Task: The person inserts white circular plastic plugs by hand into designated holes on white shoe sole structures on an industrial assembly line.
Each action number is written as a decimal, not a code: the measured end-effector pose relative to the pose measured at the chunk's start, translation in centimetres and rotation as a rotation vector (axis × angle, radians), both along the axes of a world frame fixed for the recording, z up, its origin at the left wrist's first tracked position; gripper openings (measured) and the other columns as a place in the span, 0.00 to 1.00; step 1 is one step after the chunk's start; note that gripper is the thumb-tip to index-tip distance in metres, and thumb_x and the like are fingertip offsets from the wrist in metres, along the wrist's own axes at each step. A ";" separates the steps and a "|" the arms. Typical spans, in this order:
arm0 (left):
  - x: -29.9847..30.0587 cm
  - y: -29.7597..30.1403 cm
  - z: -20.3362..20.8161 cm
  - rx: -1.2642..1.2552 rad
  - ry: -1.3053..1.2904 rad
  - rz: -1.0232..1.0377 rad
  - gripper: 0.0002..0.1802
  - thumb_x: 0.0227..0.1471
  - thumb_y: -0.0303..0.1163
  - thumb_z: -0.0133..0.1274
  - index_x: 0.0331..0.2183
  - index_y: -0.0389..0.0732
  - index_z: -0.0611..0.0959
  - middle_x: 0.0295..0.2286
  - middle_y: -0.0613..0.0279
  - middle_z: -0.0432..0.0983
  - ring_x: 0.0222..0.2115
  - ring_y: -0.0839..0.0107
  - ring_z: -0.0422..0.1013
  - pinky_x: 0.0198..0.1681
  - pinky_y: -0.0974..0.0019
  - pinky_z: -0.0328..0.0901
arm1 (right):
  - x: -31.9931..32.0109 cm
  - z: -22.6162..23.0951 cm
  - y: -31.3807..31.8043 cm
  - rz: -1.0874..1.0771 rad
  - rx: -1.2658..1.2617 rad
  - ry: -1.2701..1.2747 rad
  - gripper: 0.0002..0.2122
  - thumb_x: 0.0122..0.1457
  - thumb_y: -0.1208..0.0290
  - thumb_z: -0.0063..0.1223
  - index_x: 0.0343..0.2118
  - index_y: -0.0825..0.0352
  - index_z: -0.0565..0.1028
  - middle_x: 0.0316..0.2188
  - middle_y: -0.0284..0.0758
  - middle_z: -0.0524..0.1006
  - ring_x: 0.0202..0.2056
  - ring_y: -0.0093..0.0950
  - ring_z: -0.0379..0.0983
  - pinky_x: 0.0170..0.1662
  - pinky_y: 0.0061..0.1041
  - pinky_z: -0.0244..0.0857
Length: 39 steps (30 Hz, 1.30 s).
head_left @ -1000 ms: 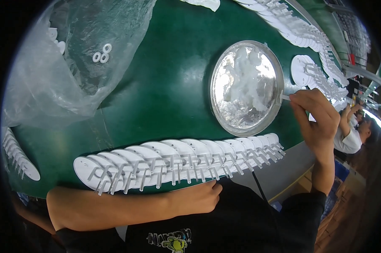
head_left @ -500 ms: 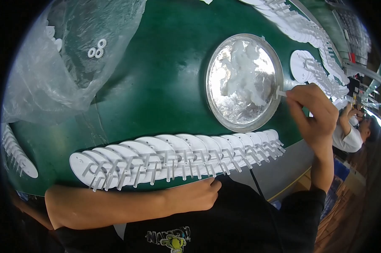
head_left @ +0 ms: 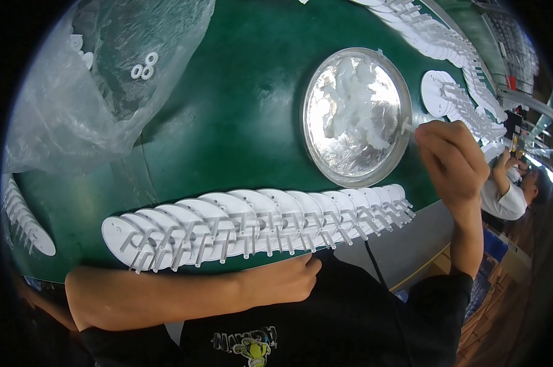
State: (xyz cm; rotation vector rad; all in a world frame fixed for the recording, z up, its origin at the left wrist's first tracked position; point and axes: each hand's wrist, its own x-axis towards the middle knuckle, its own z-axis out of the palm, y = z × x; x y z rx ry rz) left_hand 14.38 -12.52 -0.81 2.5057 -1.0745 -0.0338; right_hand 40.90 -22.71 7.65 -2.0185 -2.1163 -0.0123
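My right hand (head_left: 453,156) pinches a small white plastic piece (head_left: 408,127), whose free end reaches over the right rim of a round metal pan (head_left: 311,144). Clumps of translucent whitish grease (head_left: 353,107) are smeared across the pan's shiny bottom. Down at the table's near edge, my left hand (head_left: 291,278) is curled closed beside a long row of overlapping white plastic discs with pegs (head_left: 258,214). Its fingertips and anything inside them are hidden.
A clear plastic bag (head_left: 62,128) lies at far left, with small white gears (head_left: 147,66) near its opening. More pegged white parts sit at far right (head_left: 438,95) and left (head_left: 29,223) on the green table (head_left: 246,116). Another person (head_left: 508,189) sits at right.
My right hand and the white piece have shifted slightly at the pan's rim. The whole view has moved a little; my left hand stays in place.
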 end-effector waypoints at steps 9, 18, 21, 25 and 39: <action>-0.5 -0.2 -0.1 -0.190 0.013 0.090 0.05 0.41 0.31 0.53 0.22 0.41 0.79 0.22 0.66 0.68 0.27 0.72 0.67 0.30 0.70 0.63 | -4.1 1.8 -2.2 -0.337 0.058 0.300 0.07 0.48 0.84 0.61 0.31 0.73 0.76 0.27 0.39 0.77 0.24 0.23 0.71 0.25 0.16 0.61; 1.6 19.5 9.6 -0.154 -0.100 1.070 0.14 0.61 0.31 0.44 0.47 0.41 0.77 0.44 0.55 0.74 0.44 0.69 0.73 0.46 0.66 0.68 | -7.7 3.8 -3.9 -0.344 0.067 0.226 0.09 0.46 0.84 0.63 0.30 0.72 0.75 0.26 0.39 0.75 0.25 0.29 0.72 0.27 0.21 0.65; 1.7 24.0 5.3 0.155 -0.166 1.199 0.12 0.57 0.27 0.46 0.42 0.37 0.79 0.41 0.54 0.76 0.43 0.61 0.73 0.46 0.63 0.65 | -8.9 4.1 -3.8 -0.277 0.051 0.198 0.10 0.46 0.82 0.64 0.30 0.72 0.75 0.26 0.40 0.75 0.26 0.31 0.73 0.27 0.23 0.66; 4.4 23.8 3.2 0.365 -0.376 1.127 0.13 0.53 0.27 0.50 0.43 0.37 0.78 0.40 0.54 0.75 0.41 0.52 0.71 0.44 0.59 0.66 | -9.6 3.1 -4.9 -0.280 0.017 0.192 0.11 0.44 0.79 0.66 0.30 0.72 0.75 0.26 0.39 0.74 0.26 0.32 0.73 0.27 0.25 0.67; 2.0 26.0 3.1 0.721 -0.632 1.204 0.15 0.52 0.26 0.50 0.44 0.38 0.79 0.43 0.48 0.73 0.41 0.50 0.71 0.43 0.54 0.67 | -10.4 2.7 -2.3 0.038 0.023 0.019 0.13 0.40 0.77 0.61 0.31 0.73 0.74 0.27 0.40 0.72 0.23 0.31 0.70 0.23 0.26 0.63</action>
